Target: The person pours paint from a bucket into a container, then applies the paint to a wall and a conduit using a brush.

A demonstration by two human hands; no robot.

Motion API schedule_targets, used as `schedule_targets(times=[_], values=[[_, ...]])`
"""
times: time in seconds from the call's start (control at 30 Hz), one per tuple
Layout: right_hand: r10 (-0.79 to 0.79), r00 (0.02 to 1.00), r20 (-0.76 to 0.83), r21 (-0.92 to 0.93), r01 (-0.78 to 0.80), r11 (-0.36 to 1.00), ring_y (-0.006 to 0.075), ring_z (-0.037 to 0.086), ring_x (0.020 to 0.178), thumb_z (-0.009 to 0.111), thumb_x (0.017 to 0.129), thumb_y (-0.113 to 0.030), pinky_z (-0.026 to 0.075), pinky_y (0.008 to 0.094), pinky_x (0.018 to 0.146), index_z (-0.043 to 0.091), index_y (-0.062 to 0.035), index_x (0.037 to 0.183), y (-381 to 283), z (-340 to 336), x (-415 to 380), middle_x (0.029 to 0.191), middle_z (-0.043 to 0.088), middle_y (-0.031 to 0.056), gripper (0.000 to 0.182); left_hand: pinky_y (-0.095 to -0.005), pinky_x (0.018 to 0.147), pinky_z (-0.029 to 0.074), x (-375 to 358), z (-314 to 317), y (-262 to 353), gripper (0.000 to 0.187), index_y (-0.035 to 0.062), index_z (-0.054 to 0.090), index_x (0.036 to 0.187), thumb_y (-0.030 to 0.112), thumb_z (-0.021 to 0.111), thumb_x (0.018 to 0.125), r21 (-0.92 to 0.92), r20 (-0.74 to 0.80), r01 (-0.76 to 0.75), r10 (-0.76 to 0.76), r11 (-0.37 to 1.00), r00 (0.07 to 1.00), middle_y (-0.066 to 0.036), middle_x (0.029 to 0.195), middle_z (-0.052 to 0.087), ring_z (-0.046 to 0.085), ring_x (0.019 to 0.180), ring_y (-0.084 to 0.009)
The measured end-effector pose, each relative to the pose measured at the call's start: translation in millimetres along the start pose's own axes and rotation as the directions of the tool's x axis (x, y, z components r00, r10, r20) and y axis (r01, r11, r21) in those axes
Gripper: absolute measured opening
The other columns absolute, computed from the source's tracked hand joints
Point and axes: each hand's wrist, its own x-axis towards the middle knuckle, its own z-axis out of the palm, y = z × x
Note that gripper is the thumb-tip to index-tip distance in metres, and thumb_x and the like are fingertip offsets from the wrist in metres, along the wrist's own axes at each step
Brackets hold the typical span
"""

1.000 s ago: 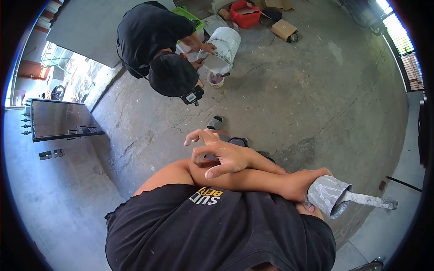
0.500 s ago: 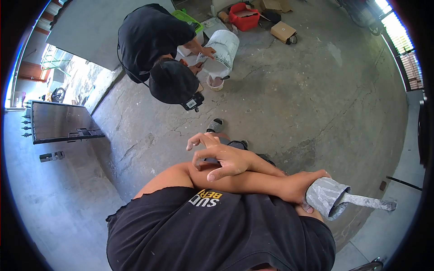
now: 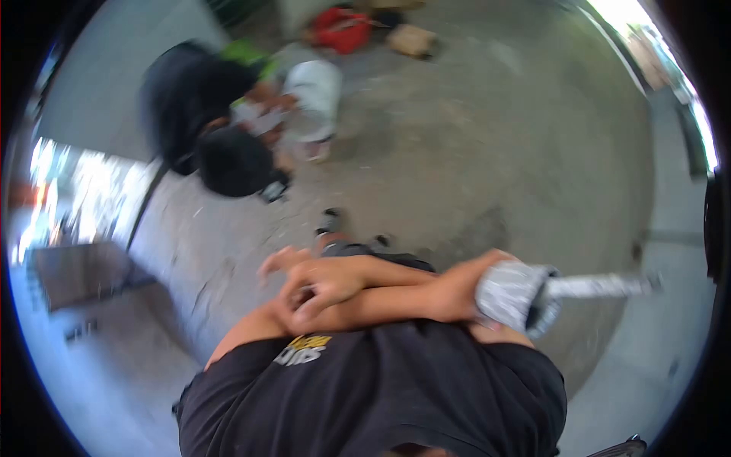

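My forearms cross before my dark shirt. On the right, my left hand [image 3: 457,293] is wrapped round a grey-smeared cylindrical container [image 3: 509,295]. A pale, caked stick-like tool [image 3: 601,286] pokes out of its mouth toward the right. My right hand [image 3: 324,283] lies over my left forearm at the left, fingers bent and spread apart, with nothing seen in it. Motion blur softens its fingertips.
At the upper left a person in dark clothes and a black cap [image 3: 232,161] bends over a tilted white bucket [image 3: 314,95], hands at it. Beyond are a red bag [image 3: 342,30] and a cardboard box [image 3: 412,40]. A dark panel [image 3: 84,274] stands far left.
The view has shifted, so the other person and bucket appear farther left. My right hand's fingers are more bent and lower on my left forearm. The container remains in my left hand.
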Motion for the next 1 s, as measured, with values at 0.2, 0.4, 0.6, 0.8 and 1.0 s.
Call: schedule_targets(times=[0.2, 0.4, 0.6, 0.8, 1.0], values=[[-0.02, 0.999, 0.035, -0.062, 0.023, 0.998, 0.0384, 0.037, 0.131, 0.069, 0.085, -0.052, 0.026, 0.0561, 0.104, 0.075, -0.0096, 0.087, -14, -7, -8, 0.132, 0.052, 0.0172, 0.043, -0.0376, 0.115, 0.038, 1, -4, 4, 0.099, 0.004, 0.036, 0.148, 0.008, 0.094, 0.069, 0.076, 0.058, 0.07, -0.074, 0.995, 0.996, -0.012, 0.144, 0.051, 0.049, 0.137, -0.0229], [-0.02, 1.0, -0.023, -0.141, 0.016, 0.99, 0.038, 0.037, 0.131, 0.069, 0.085, -0.051, 0.025, 0.0564, 0.105, 0.075, -0.0101, 0.088, -16, -2, -16, 0.134, 0.051, 0.0169, 0.042, -0.0382, 0.114, 0.039, 0, 3, 9, 0.101, 0.0041, 0.035, 0.148, 0.015, 0.096, 0.068, 0.072, 0.038, 0.059, -0.061, 0.996, 0.997, -0.013, 0.142, 0.053, 0.05, 0.135, -0.0228], [-0.034, 0.998, -0.043, -0.135, 0.028, 0.99, 0.0376, 0.036, 0.131, 0.069, 0.085, -0.051, 0.024, 0.0569, 0.106, 0.075, -0.0114, 0.091, -8, 5, -9, 0.138, 0.048, 0.0166, 0.04, -0.038, 0.11, 0.042, -7, 14, -6, 0.099, 0.0066, 0.037, 0.147, 0.018, 0.096, 0.069, 0.028, 0.052, 0.04, -0.042, 0.999, 0.998, -0.015, 0.136, 0.059, 0.055, 0.13, -0.0243], [0.037, 0.999, -0.031, -0.11, -0.04, 0.993, 0.0381, 0.031, 0.135, 0.069, 0.085, -0.051, 0.02, 0.0589, 0.111, 0.073, -0.0155, 0.103, -6, 8, -6, 0.15, 0.036, 0.016, 0.039, -0.0391, 0.11, 0.042, -12, 15, -4, 0.097, 0.0083, 0.037, 0.147, 0.013, 0.094, 0.068, -0.029, 0.094, 0.026, -0.024, 0.999, 0.995, -0.013, 0.136, 0.06, 0.055, 0.131, -0.0267], [0.064, 0.998, -0.019, -0.077, -0.066, 0.995, 0.0373, 0.028, 0.135, 0.072, 0.083, -0.051, 0.024, 0.057, 0.108, 0.068, -0.0113, 0.102, -10, 12, -2, 0.146, 0.037, 0.0156, 0.044, -0.0385, 0.11, 0.041, -12, 15, -4, 0.096, 0.0061, 0.037, 0.146, 0.014, 0.095, 0.07, -0.037, 0.082, -0.053, 0.056, 0.998, 0.995, -0.013, 0.136, 0.06, 0.055, 0.13, -0.0247]])
